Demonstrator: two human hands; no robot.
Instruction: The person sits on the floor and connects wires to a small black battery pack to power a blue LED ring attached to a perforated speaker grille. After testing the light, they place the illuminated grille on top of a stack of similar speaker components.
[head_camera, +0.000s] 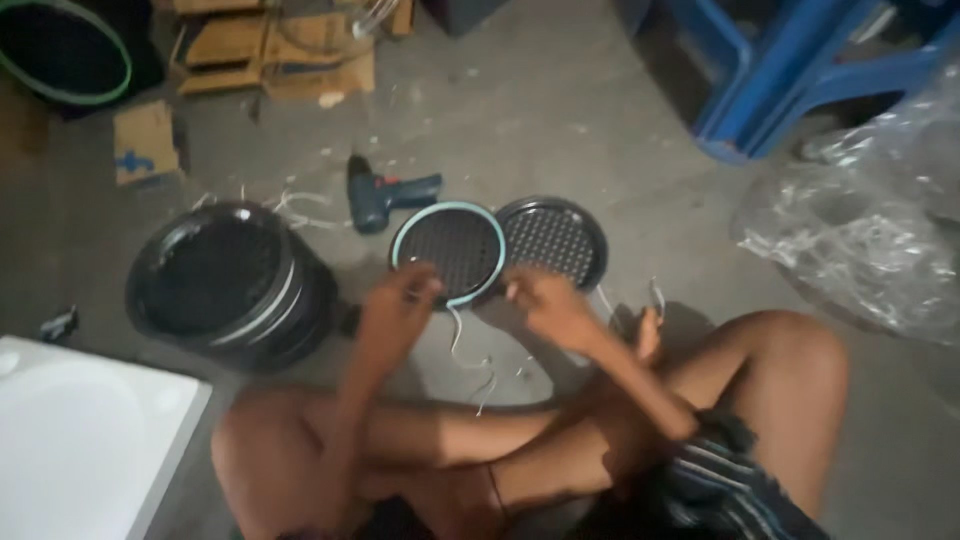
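Person: sits cross-legged on a bare grey concrete floor (560, 100), knees wide, both hands out in front.
Left hand (400, 305): rests at the near rim of a round black mesh grille with a pale blue-green ring (447, 250); fingers curl over the edge, though motion blur hides exactly what they pinch.
Right hand (548, 305): hovers just beside the same rim, fingers drawn together; whether it grips anything cannot be told.
Step in hand: it looks like the ring is being fitted or tied around the grille; next likely needs steady fingers working along the rim.
Loose pieces: thin pale ties (470, 350) lie under the hands.
Beside it: a second round black perforated grille (555, 240), touching the first.
Nearby: a dark cordless drill (385, 195), a stack of black round housings (225, 285), crumpled clear plastic wrap (870, 230), cardboard scraps (145, 140), a blue plastic stool (790, 70).
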